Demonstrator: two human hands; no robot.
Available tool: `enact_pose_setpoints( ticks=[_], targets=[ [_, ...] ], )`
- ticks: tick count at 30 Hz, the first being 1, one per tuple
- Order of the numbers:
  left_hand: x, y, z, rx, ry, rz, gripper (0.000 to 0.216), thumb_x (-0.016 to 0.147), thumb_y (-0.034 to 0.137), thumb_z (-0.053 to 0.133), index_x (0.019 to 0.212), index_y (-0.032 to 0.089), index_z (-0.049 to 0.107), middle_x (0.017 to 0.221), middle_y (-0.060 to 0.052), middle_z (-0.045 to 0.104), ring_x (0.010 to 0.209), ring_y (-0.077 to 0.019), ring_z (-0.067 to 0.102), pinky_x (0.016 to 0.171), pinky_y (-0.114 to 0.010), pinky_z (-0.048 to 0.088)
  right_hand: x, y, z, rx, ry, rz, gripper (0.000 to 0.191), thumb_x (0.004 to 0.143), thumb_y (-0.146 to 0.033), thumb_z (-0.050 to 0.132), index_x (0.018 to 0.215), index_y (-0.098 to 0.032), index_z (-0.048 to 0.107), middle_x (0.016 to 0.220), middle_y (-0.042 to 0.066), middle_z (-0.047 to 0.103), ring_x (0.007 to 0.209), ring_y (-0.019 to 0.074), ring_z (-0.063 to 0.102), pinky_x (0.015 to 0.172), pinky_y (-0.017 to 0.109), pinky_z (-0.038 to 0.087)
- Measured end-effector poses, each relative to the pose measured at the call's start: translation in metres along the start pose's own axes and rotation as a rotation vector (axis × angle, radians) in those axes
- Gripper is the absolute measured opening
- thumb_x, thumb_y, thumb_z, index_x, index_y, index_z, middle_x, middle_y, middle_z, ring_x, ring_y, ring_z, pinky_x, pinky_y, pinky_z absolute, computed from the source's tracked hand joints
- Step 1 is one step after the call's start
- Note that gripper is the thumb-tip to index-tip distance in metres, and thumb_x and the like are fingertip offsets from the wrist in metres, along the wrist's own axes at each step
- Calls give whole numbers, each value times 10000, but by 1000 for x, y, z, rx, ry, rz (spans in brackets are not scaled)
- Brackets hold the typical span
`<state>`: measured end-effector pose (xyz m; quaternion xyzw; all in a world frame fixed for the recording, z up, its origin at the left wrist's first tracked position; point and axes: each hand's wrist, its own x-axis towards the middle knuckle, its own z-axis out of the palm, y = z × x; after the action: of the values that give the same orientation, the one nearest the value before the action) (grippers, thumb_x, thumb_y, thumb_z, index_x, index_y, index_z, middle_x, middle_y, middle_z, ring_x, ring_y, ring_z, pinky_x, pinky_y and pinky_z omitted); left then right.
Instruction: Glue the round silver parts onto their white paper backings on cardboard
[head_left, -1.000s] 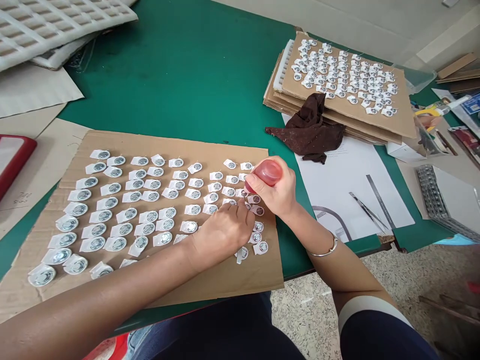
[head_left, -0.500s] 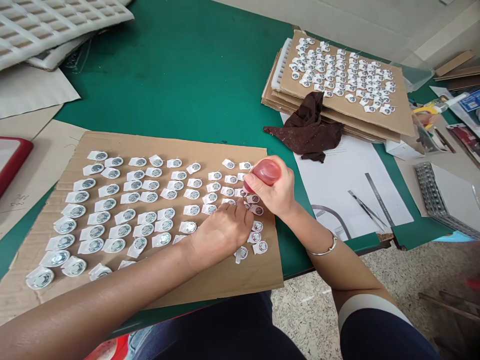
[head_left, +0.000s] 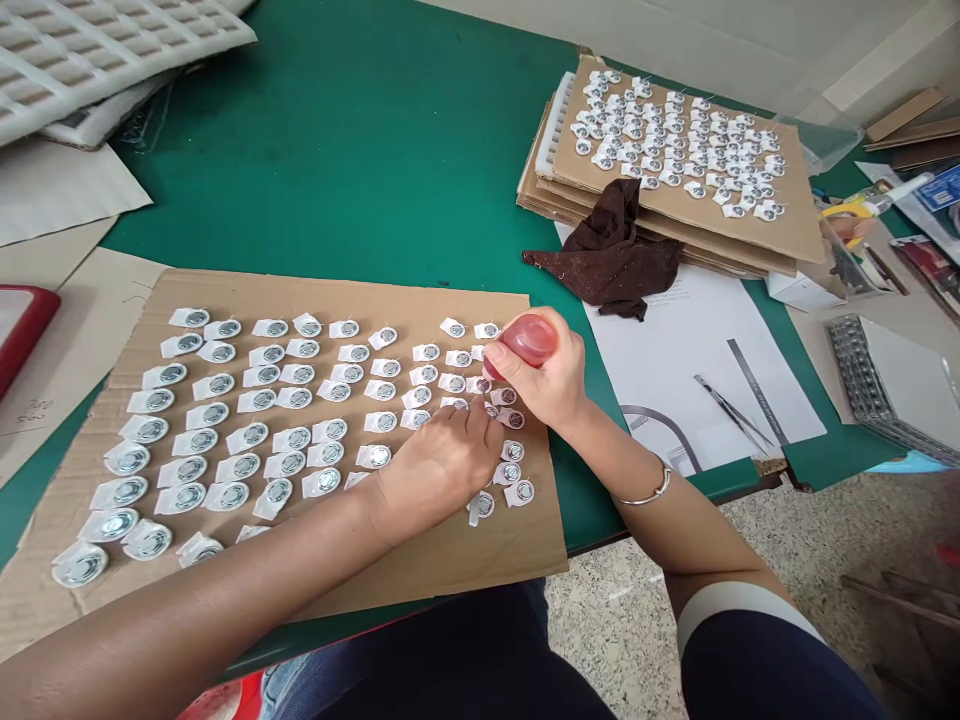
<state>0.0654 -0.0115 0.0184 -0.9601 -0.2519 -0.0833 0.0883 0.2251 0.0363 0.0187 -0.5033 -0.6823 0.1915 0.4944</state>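
My right hand (head_left: pixel 556 388) is wrapped round a soft, translucent red squeeze bottle (head_left: pixel 531 338), tipped so its lower end points down at the cardboard. Just left of it, my left hand (head_left: pixel 450 450) rests low over the sheet with its fingers curled and pressed together. Whatever those fingertips touch is hidden by the hand. Rows of small round silver-and-white discs (head_left: pixel 204 415) with white paper tabs lie across the brown cardboard sheet (head_left: pixel 420 575). Several discs (head_left: pixel 513 452) sit right beside both hands, and some are covered by my left hand and forearm.
A stack of cardboard sheets (head_left: pixel 802 215) bearing similar discs stands at the back right. Against it lies a dark brown cloth (head_left: pixel 619 255). Tweezers (head_left: pixel 731 410) and a steel ruler (head_left: pixel 756 392) rest on white paper. White gridded trays (head_left: pixel 112 50) are at the back left.
The view has shifted very slightly. Both hands keep nearly the same place and grip, with the red bottle still tilted over the same discs.
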Motion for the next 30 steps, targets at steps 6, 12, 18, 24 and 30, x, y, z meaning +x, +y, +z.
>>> enact_pose_setpoints(
  ticks=[6,12,18,24,30],
  targets=[
    [-1,0,0,-8,2,3,186,772,-22,401,837,80,542,882,-189,612,653,-234,591,556,-344,492,1,2,0,-20,10,-18,287,743,-444,670,827,-226,503,769,8,632,682,165,605,643,332,523],
    [0,-2,-1,-37,-1,-2,216,763,-53,376,802,93,531,755,-135,592,641,-237,587,545,-340,487,3,1,-1,-38,24,-20,303,740,-468,666,824,-232,495,744,3,627,657,165,601,610,324,520],
    [1,-3,-4,-24,-33,12,209,750,-54,386,777,110,513,741,-123,586,596,-232,565,511,-335,469,2,2,-3,-44,31,-21,311,734,-467,673,836,-233,496,739,0,624,639,158,592,593,317,515],
    [3,-5,-7,-27,-25,17,212,739,-63,394,769,104,521,725,-116,588,587,-221,565,513,-330,486,2,2,-4,-47,17,-23,319,736,-477,667,829,-225,494,738,-1,621,646,145,590,610,304,518],
    [3,-6,-6,-38,-40,14,229,742,-71,381,789,93,535,745,-110,599,621,-207,585,552,-325,514,3,2,-5,-62,31,-62,333,730,-478,676,816,-213,494,706,-18,608,628,124,586,595,272,512]
  ],
)
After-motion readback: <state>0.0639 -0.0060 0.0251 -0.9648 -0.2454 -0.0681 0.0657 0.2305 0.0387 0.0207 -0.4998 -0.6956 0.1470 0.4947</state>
